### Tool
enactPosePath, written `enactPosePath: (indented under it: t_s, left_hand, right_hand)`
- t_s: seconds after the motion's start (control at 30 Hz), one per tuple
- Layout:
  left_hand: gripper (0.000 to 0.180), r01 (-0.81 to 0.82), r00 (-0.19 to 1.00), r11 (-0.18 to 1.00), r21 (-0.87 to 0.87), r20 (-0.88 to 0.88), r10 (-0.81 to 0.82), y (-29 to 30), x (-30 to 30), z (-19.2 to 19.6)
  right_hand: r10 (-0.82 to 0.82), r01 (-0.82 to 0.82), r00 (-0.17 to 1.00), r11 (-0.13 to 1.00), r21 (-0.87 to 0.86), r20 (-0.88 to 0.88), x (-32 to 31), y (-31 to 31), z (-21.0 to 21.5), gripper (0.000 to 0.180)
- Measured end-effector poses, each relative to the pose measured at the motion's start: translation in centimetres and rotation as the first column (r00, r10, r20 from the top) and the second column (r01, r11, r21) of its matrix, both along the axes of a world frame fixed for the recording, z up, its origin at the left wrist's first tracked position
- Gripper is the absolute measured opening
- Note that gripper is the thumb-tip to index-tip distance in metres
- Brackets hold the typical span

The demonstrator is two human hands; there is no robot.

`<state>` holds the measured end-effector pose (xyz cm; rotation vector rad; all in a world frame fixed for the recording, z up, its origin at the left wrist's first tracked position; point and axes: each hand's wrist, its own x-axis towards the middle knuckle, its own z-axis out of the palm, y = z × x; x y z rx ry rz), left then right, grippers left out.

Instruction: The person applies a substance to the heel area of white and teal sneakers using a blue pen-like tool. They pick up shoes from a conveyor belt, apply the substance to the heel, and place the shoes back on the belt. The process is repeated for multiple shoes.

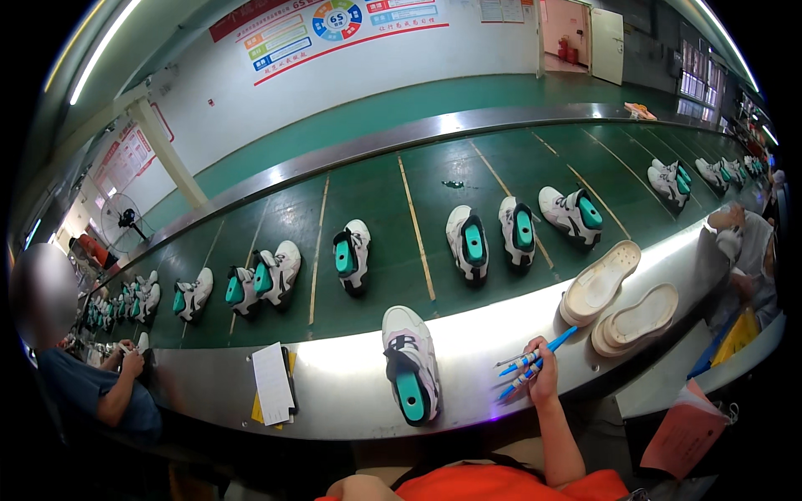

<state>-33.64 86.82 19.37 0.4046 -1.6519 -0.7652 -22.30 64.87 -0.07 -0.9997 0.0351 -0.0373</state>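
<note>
My right hand point(545, 373) is closed around several slim blue pen-like tools point(561, 338) with pale bands, held just above the metal ledge. Their tips fan out to both sides of the fist. To the left of this hand, a white sneaker point(408, 330) with black trim and a teal insert lies on the ledge, toe pointing away from me. Two cream shoe soles point(610, 280) rest to the right of my hand, partly over the belt edge. My left hand is out of view.
Beyond the ledge point(334, 367) runs a green conveyor belt point(376, 192) carrying several white sneakers point(354, 250). A notepad point(273, 384) lies on the ledge at left. Another person point(100, 384) works at far left. A pink sheet point(683, 430) hangs at lower right.
</note>
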Motion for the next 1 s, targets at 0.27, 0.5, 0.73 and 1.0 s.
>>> enactPosePath:
  t_s: [0.27,0.5,0.73,1.0]
  left_hand:
    - [0.032,0.107,0.993,0.993,-0.050,0.049,-0.104,1.6,-0.2,-0.2]
    - [0.017,-0.694,0.679,0.693,-0.195,-0.496,0.541,8.1,5.7,-6.3]
    - [0.045,-0.475,-0.256,-0.485,0.734,0.413,0.874,13.0,19.0,-15.5]
    - [0.043,-0.625,-0.362,-0.513,0.589,0.363,0.859,11.2,16.4,-12.7]
  right_hand:
    - [-0.016,0.016,1.000,1.000,0.000,0.012,-0.2,0.6,0.8,0.025]
    - [-0.028,0.028,1.000,1.000,0.000,0.006,-0.4,0.0,0.0,0.027]
    - [0.012,-0.011,1.000,0.998,0.070,-0.006,-0.3,1.1,0.8,0.028]
    - [-0.013,0.014,1.000,0.999,0.039,-0.025,-0.5,1.7,0.7,0.027]
